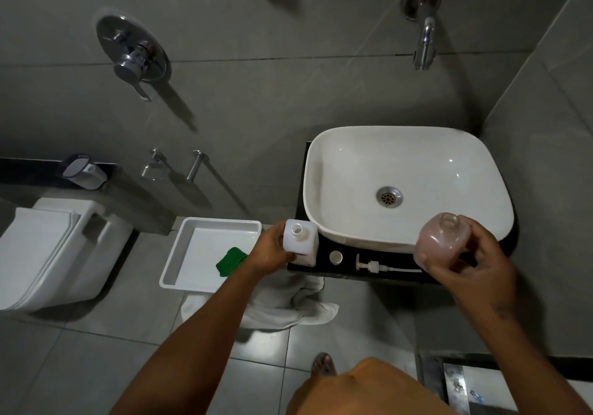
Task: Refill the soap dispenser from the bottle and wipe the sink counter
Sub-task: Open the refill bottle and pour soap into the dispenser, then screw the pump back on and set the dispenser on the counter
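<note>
The left hand (272, 247) grips the white rectangular plastic refill bottle (301, 243) by its side, its fingers curled round the body; the bottle stands upright on the left end of the dark worktop (324, 259), beside the white ceramic basin (407, 183), and its neck is open. The right hand (475, 264) holds the rounded clear dispenser with pinkish soap inside (439, 241) above the front edge of the basin, thumb and fingers wrapped round its belly, mouth open and pointing upward. The dispenser looks like glass or hard plastic, so I judge it stiff, maybe fragile, and slippery if soap runs on it; holding it low around the widest part seems safest. The bottle is probably light and a little squeezable, so a firm grip on the flat sides is better. The small white round cap (336, 257) and the white pump with its tube (385, 267) lie on the worktop between the hands. A green cloth (229, 260) lies in the white tray (179, 254).
</note>
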